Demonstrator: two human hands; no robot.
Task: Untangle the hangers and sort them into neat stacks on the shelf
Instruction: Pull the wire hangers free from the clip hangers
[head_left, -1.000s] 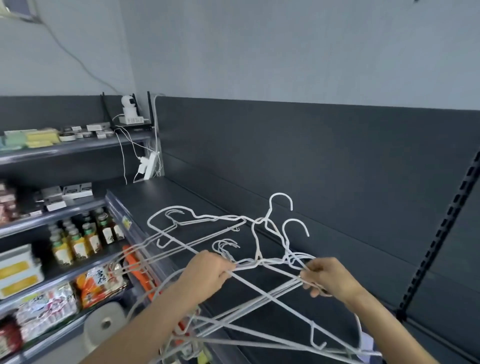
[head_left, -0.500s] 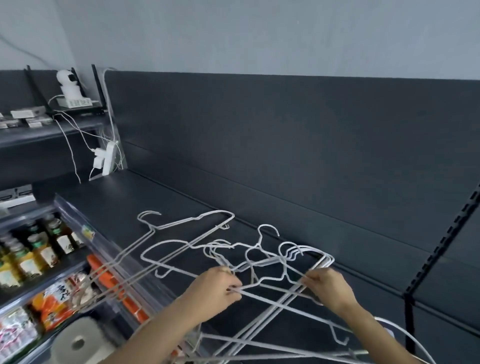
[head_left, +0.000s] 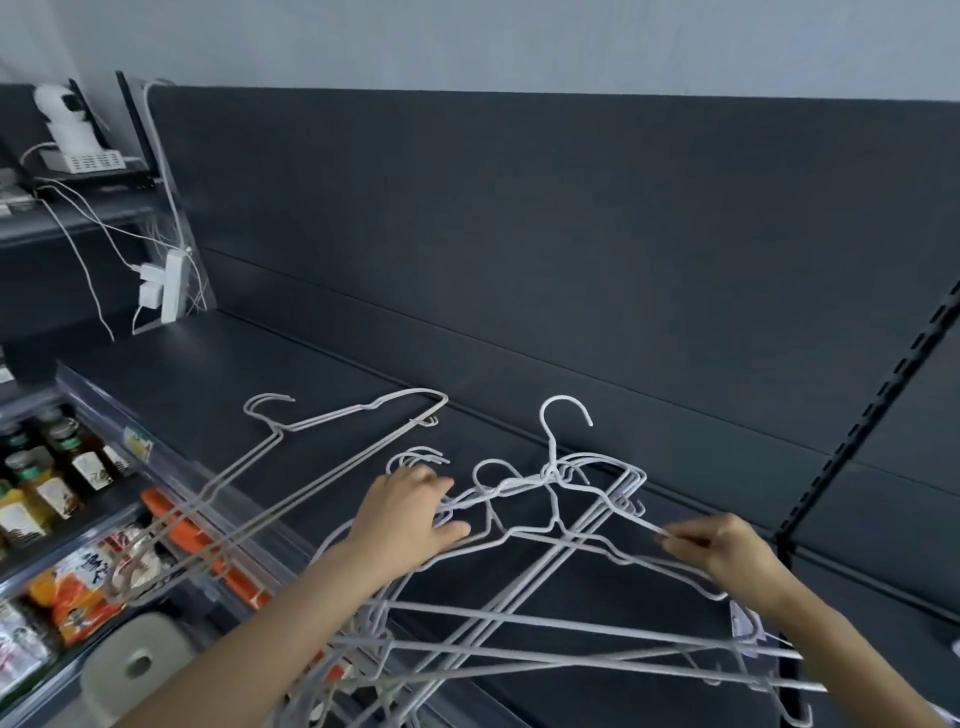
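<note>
**Hanger knot on the shelf, both hands in it, nothing stacked yet**

Using the one tall hook that sticks straight up as the reference point.

The hangers are thin white wire ones. Most are knotted together right under that hook, low over the dark shelf, with the long bottom bars fanning toward the camera and past the front lip.

The person's left hand is to the left of the hook and a bit nearer the camera. Its fingers lie over a bunch of wires with the thumb curled underneath, so it's gripping them. Looks like an anchor hold, keeping the bulk from dragging along.

The right hand is to the right of the hook, well apart from the left one. Its fingertips are pinched on a single wire arm running out of the knot. Probably that's the one being teased free, pulled away from the anchor.

Far left of the hook, a couple of loose hangers lie slanted across the front edge, lower ends hanging over the bottles and snack packets below. Can't tell if they're fully clear of the knot.

Further left and back, a white power strip sits in the corner.

Guessing it's early days: no neat pile anywhere. Main risk is that one tug lifts the whole clump.
</note>
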